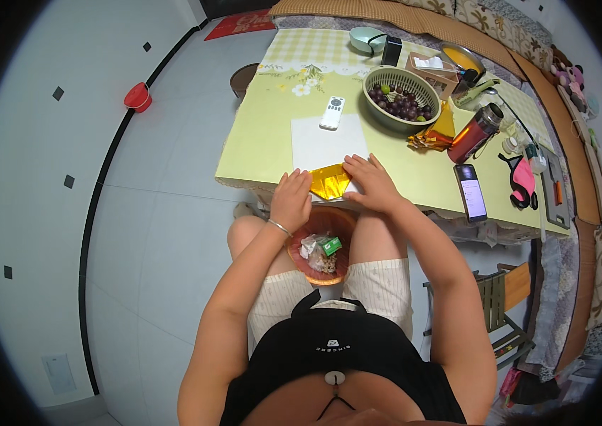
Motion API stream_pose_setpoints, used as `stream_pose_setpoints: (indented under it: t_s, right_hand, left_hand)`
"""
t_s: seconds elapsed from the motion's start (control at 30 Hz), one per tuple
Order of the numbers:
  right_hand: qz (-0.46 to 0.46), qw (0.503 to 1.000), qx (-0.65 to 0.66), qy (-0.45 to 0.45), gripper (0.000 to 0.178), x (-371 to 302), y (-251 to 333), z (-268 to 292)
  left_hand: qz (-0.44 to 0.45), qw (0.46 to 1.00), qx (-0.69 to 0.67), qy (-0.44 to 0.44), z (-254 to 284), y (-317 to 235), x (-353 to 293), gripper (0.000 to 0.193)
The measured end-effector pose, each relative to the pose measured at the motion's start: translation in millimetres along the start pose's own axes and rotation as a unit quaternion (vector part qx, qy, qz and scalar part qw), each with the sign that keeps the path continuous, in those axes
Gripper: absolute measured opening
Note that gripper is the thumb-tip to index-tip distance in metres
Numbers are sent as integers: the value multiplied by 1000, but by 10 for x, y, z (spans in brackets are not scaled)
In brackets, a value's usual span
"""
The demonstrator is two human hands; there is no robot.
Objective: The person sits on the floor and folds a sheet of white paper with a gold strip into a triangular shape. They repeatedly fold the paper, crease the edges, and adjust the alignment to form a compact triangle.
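A folded piece of shiny gold foil paper (330,182) lies near the table's front edge, partly over a white sheet (329,145). At its left end rests my left hand (291,199), fingers stretched out and tips touching the foil. My right hand (373,186) lies at the other end, its fingers extended over the corner and the thumb apart from them. Parts of the foil's two ends are hidden under my fingertips. Just beyond, a white remote control (332,113) sits on the sheet.
On the table stand a basket (370,121) of grapes, a stack of gold foil sheets (437,133), a red thermos (475,135), a phone (470,193) and a pink-and-black item (521,181). Between my knees is a waste bin (295,245) with rubbish. A folding chair (492,298) stands at right.
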State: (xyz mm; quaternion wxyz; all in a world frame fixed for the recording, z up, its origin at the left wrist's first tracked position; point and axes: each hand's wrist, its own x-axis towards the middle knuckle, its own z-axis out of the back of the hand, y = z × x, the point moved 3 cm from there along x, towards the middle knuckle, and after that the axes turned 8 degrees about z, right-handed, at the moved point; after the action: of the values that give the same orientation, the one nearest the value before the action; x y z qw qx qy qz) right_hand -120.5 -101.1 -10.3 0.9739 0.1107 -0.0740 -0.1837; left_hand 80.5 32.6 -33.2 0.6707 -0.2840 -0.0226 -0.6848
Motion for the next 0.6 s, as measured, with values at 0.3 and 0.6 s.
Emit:
stream_pose_setpoints:
  t_s: [0.3,0.6]
  right_hand:
    - [52,998,1,-38,82,63,34,-187]
    - [-17,997,26,-72,72,-258,48,0]
  left_hand:
    - [-44,999,4,-32,-76,-128,94,50]
    - [5,993,-69,-95,-13,-114,63,34]
